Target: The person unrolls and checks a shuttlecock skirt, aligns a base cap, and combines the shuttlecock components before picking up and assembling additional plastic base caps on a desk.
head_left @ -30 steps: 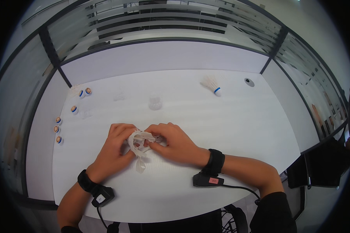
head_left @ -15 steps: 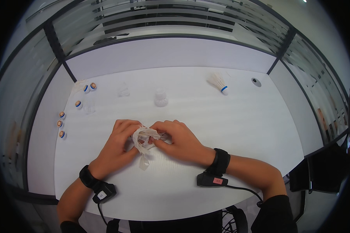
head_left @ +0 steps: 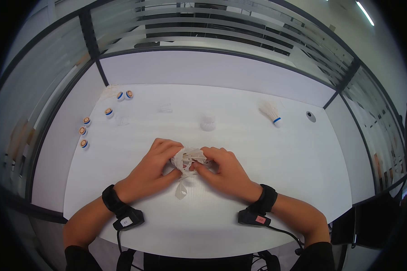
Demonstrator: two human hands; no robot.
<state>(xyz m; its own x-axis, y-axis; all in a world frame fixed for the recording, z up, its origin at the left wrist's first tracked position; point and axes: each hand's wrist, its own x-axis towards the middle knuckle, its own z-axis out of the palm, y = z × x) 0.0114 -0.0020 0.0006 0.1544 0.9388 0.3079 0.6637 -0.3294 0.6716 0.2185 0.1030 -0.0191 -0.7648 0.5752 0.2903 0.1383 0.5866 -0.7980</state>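
Note:
Above the middle of the table, both hands grip a whitish, crumpled shuttlecock feather skirt (head_left: 190, 158). My left hand (head_left: 154, 168) is curled around its left side, thumb below. From the right, my right hand (head_left: 228, 170) pinches it, with its thumb and finger reaching toward the inside. Thin shafts and bent vanes show between the hands. One loose feather (head_left: 181, 189) hangs beneath, near the left thumb. No cork end is visible on the held piece; parts of it are hidden by my fingers.
Several cut-off shuttlecock heads (head_left: 109, 113) with blue bands stand along the left. A feather shuttlecock (head_left: 271, 113) lies at the back right, near a round cable hole (head_left: 310, 116). Behind my hands is a translucent white plastic piece (head_left: 207, 122). Low partitions (head_left: 212, 67) enclose the table.
The view has shifted, so the table's things sit farther right. My right thumb has moved further into the feather skirt, and both hands keep hold of it.

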